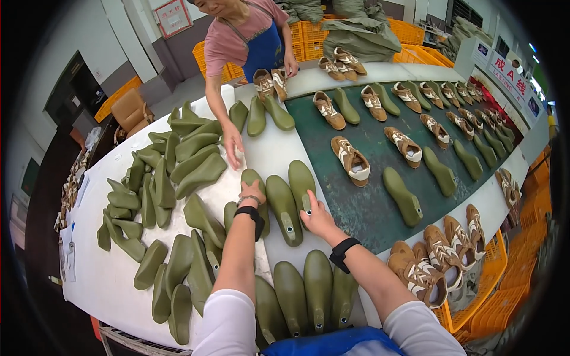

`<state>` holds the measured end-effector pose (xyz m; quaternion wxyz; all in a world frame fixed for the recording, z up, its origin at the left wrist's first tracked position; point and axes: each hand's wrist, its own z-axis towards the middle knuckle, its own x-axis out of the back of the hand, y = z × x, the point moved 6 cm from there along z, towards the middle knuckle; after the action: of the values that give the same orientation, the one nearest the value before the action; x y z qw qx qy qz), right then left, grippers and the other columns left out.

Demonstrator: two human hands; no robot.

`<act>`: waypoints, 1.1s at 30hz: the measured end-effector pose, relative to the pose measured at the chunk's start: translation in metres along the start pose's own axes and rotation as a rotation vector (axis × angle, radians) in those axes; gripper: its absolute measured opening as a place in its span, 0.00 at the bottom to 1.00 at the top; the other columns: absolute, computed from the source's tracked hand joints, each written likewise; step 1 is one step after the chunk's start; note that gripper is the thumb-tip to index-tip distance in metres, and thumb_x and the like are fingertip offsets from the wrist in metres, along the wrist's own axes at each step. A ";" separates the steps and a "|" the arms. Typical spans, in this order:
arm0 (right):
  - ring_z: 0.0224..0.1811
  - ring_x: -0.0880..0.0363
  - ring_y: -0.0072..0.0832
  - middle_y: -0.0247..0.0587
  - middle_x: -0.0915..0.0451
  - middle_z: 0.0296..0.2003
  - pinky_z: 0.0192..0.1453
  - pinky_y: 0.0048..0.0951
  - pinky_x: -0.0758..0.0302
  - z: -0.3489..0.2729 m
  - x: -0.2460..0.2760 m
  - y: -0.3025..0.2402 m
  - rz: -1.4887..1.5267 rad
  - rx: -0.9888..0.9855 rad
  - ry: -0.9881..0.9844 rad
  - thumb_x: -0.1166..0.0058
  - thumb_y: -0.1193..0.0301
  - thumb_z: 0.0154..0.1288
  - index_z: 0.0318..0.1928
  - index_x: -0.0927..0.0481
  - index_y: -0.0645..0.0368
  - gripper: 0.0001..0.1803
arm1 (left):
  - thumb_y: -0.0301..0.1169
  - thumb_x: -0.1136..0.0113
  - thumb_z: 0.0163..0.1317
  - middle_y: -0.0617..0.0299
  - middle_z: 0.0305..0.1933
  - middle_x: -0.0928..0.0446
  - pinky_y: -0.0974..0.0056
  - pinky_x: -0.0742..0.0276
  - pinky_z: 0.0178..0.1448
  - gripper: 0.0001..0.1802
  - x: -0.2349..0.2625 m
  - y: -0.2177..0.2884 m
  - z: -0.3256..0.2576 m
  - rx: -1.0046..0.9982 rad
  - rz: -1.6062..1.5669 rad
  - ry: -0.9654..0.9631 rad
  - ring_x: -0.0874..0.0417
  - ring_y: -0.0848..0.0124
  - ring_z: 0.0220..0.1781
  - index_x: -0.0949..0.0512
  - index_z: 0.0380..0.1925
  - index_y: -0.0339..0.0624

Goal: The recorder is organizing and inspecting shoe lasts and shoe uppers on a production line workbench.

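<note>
My left hand [252,194] is closed over a green shoe last [250,175] on the white table strip. Its fingers lie across the middle of the last. My right hand [318,218] grips the heel end of another green shoe last [301,175] a little to the right. Between my hands lies a third last [281,204], sole up and untouched, with a small metal-rimmed hole at its heel. Nearer my body, several more lasts [318,288] lie side by side with their toes pointing away from me.
A heap of lasts [178,157] covers the left of the table. On the right, a green conveyor belt [332,204] carries brown sneakers [350,160] and lasts in rows. Across the table, a co-worker's hand [233,145] reaches over the heap. Orange crates [487,291] stand at right.
</note>
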<state>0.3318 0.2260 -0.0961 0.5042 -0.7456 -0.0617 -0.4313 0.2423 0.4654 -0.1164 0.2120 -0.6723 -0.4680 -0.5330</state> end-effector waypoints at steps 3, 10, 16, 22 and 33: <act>0.48 0.30 0.56 0.60 0.38 0.54 0.52 0.47 0.32 0.002 0.005 -0.007 0.016 -0.039 -0.035 0.54 0.59 0.56 0.66 0.59 0.41 0.40 | 0.38 0.50 0.53 0.40 0.66 0.50 0.51 0.42 0.64 0.33 -0.016 -0.011 -0.009 0.146 0.048 -0.192 0.47 0.48 0.68 0.42 0.62 0.51; 0.48 0.30 0.57 0.63 0.37 0.53 0.52 0.47 0.32 -0.011 0.013 0.000 -0.011 -0.047 -0.039 0.55 0.63 0.54 0.66 0.60 0.43 0.41 | 0.43 0.52 0.55 0.34 0.68 0.64 0.49 0.48 0.67 0.33 -0.018 0.015 -0.100 0.091 -0.078 -0.199 0.53 0.32 0.65 0.43 0.63 0.53; 0.46 0.29 0.56 0.61 0.36 0.52 0.50 0.47 0.31 -0.038 0.005 -0.007 -0.043 0.041 -0.060 0.56 0.63 0.54 0.66 0.61 0.46 0.41 | 0.37 0.44 0.50 0.48 0.61 0.38 0.52 0.36 0.60 0.28 0.055 -0.053 -0.150 -0.489 0.110 0.104 0.38 0.49 0.62 0.32 0.55 0.48; 0.46 0.29 0.55 0.59 0.36 0.53 0.50 0.47 0.31 -0.039 0.009 -0.010 -0.079 -0.015 -0.051 0.56 0.63 0.54 0.66 0.61 0.45 0.41 | 0.30 0.48 0.51 0.57 0.48 0.27 0.61 0.31 0.53 0.13 0.069 -0.107 -0.166 -0.420 0.848 0.174 0.30 0.59 0.56 0.23 0.38 0.48; 0.47 0.29 0.54 0.58 0.37 0.54 0.50 0.46 0.31 -0.038 0.006 -0.004 -0.059 -0.032 -0.043 0.56 0.63 0.55 0.66 0.60 0.44 0.40 | 0.41 0.33 0.45 0.56 0.28 0.20 0.64 0.24 0.35 0.22 0.240 -0.176 -0.205 -0.105 -0.532 0.737 0.19 0.65 0.30 0.22 0.34 0.34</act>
<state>0.3115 0.1956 -0.0846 0.4781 -0.7605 -0.0874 -0.4307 -0.0164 0.4848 0.1356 0.1856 -0.3039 -0.4900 -0.7957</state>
